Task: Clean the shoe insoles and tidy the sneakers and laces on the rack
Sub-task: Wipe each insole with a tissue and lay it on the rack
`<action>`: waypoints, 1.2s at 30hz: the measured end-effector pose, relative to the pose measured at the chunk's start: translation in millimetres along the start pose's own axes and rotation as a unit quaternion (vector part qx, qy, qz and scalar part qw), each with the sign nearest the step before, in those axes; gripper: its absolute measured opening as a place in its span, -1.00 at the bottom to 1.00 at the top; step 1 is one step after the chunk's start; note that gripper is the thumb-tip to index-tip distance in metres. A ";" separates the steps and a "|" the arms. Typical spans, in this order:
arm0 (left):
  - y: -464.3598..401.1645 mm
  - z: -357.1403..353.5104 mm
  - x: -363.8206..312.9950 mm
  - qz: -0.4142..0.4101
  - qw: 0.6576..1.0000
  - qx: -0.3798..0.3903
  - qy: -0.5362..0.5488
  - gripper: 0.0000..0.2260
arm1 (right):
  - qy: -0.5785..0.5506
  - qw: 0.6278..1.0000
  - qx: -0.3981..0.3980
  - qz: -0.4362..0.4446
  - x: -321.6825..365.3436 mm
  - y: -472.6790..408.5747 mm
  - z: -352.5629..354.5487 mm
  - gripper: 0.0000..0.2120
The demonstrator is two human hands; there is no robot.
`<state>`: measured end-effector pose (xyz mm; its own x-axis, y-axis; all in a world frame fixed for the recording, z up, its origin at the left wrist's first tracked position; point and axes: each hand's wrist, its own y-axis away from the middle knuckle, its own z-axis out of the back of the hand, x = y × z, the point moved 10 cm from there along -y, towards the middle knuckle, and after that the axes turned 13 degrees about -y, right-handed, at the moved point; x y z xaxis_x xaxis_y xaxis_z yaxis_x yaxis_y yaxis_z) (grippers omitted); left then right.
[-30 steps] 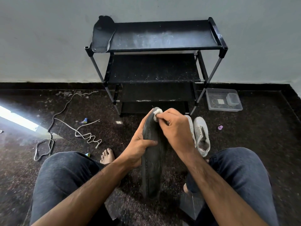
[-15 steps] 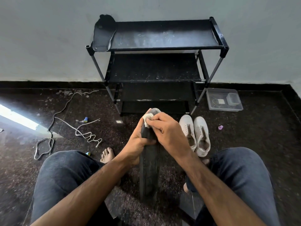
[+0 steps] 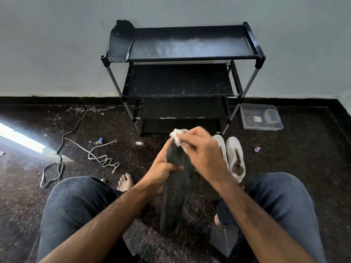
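Note:
My left hand [image 3: 162, 168] grips a dark insole [image 3: 173, 196] by its left edge, holding it upright between my knees. My right hand [image 3: 203, 154] pinches a white wad of cloth [image 3: 177, 137] against the insole's top end; the hand is blurred. A second dark insole [image 3: 121, 42] leans on the left end of the black shoe rack [image 3: 190, 57], on its top shelf. Two white sneakers [image 3: 234, 158] stand on the floor right of my hands, the left one partly hidden by my right hand. Two loose white laces [image 3: 102, 158] lie on the floor at the left.
A clear plastic box [image 3: 261, 119] sits on the floor beside the rack's right leg. A small purple object [image 3: 257, 149] lies right of the sneakers, a small blue and yellow one [image 3: 99, 141] near the laces. My bare foot [image 3: 126, 182] and knees frame the insole.
My right hand has rubbed the cloth across the insole's tip, first leftward, then back up over the top end. The left hand keeps its grip.

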<state>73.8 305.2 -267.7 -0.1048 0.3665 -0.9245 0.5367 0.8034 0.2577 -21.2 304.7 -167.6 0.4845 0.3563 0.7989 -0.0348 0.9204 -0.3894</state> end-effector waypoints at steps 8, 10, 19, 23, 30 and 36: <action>1.9 -3.9 3.8 0.013 0.999 0.027 -0.045 -0.17 | 0.054 0.996 -0.051 -0.045 -30.1 -7.3 7.5 -0.82; 1.9 -8.7 4.1 -0.002 0.997 0.039 -0.067 -0.14 | 0.046 0.988 -0.110 -0.099 -51.2 -7.2 31.7 -0.82; -1.8 1.7 4.8 -0.012 1.000 0.001 -0.006 -0.30 | 0.043 0.998 -0.029 -0.042 -13.4 4.9 -16.6 -0.81; -0.6 8.4 5.4 -0.005 1.000 -0.014 0.008 -0.38 | -0.027 0.998 -0.023 -0.049 -9.9 8.8 -30.5 -0.83; 1.3 5.5 11.4 0.039 0.998 -0.034 -0.030 -0.45 | -0.443 0.869 -0.062 -0.213 -36.8 1.5 -16.6 -0.81; -0.7 8.9 -2.9 0.008 0.999 -0.034 -0.002 -0.35 | -0.118 0.987 -0.048 -0.098 -29.0 0.2 15.2 -0.81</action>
<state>81.1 299.4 -267.8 -0.0932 0.3772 -0.9214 0.4797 0.8280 0.2904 -48.5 297.0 -183.8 0.2555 0.2110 0.9435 0.1281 0.9599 -0.2494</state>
